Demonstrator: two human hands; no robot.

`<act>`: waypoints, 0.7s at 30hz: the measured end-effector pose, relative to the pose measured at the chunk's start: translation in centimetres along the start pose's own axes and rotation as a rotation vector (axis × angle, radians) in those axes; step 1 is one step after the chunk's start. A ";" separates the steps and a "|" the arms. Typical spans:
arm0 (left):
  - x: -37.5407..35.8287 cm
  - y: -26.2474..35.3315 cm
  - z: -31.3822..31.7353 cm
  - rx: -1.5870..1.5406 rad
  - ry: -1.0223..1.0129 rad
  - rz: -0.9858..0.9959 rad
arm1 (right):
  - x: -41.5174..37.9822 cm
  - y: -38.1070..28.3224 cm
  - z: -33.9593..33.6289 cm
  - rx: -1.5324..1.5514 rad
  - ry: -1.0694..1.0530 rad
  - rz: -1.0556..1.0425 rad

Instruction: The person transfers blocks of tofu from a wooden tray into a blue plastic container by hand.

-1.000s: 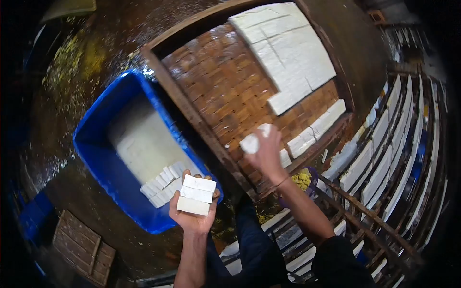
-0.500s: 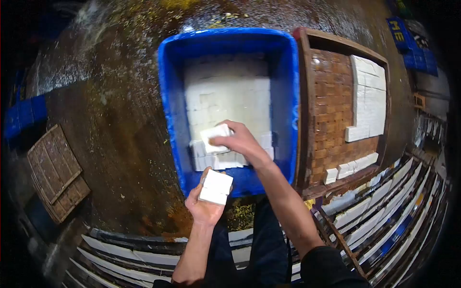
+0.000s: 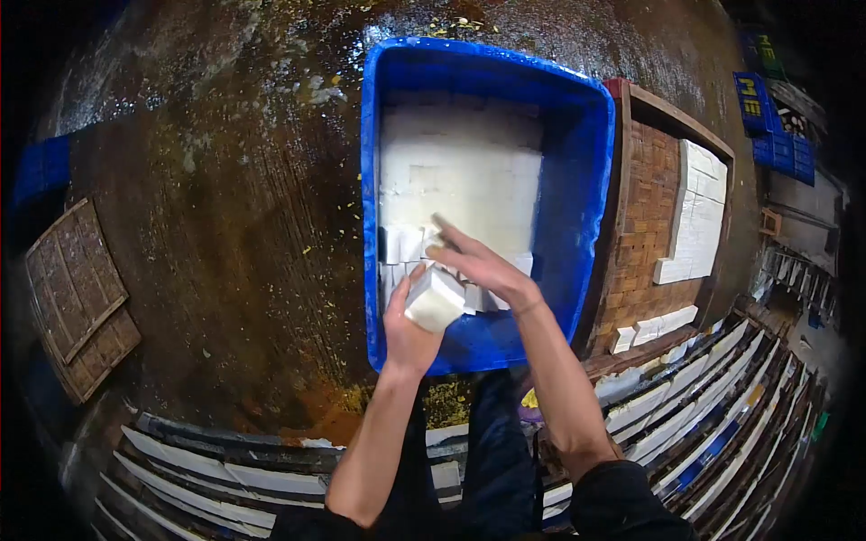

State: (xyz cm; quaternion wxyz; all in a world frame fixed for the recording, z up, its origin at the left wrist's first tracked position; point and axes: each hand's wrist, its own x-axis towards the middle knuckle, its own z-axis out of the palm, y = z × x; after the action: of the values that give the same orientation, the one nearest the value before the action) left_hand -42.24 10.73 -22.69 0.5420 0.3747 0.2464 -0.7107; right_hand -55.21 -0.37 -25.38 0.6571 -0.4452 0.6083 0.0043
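Over the near end of a blue tub (image 3: 577, 298), my left hand (image 3: 410, 338) is closed around white tofu blocks (image 3: 435, 305), held tilted; how many are in the grip is hard to make out. My right hand (image 3: 492, 270) is just beyond and to the right, its fingers stretched out and apart, slightly smeared by motion. Its thumb is close to the held tofu; contact between them cannot be made out. Inside the tub, more tofu blocks (image 3: 469, 158) lie in tight rows under cloudy liquid, with several loose ones (image 3: 403, 243) stacked at the near end.
Right of the tub stands a wooden-framed tray (image 3: 654, 180) with a woven base, holding rows of tofu (image 3: 702, 212). Slatted racks (image 3: 686, 424) with white strips fill the near right and near left. A woven panel (image 3: 77, 298) leans at left on the wet floor (image 3: 244, 225).
My left hand has risen over the tub with its tofu. The block in my right hand has left its grip, and those fingers have spread. The view has shifted, moving the tub rightward.
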 end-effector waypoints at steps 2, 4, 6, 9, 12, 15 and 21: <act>1.7 0.0 1.7 -0.081 -0.167 -0.090 | -2.7 -1.8 -2.1 -0.107 -0.341 -0.263; 3.8 -0.4 2.2 -0.016 -0.133 -0.136 | -2.5 -1.7 -2.9 -0.244 -0.242 -0.282; 5.3 -0.4 3.7 0.260 0.162 -0.024 | -0.5 -0.8 -3.7 -0.052 -0.137 -0.042; 7.1 1.0 2.7 0.780 0.315 0.266 | 3.5 2.9 -1.4 -0.255 0.227 -0.061; 8.5 1.9 3.6 0.901 0.284 0.378 | 5.9 6.5 2.0 -0.376 0.430 -0.109; 11.4 2.5 2.8 1.211 0.200 0.492 | 5.5 7.4 2.0 -0.189 0.306 -0.087; 18.3 -1.8 -0.3 2.106 -0.260 0.960 | -0.8 7.1 -5.7 0.055 0.186 -0.268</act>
State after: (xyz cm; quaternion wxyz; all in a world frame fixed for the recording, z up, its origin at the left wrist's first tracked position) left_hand -46.26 0.70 -37.62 0.1973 0.6186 -0.6906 -0.3186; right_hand -63.84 1.04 -28.09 0.6045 -0.5025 0.6017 -0.1413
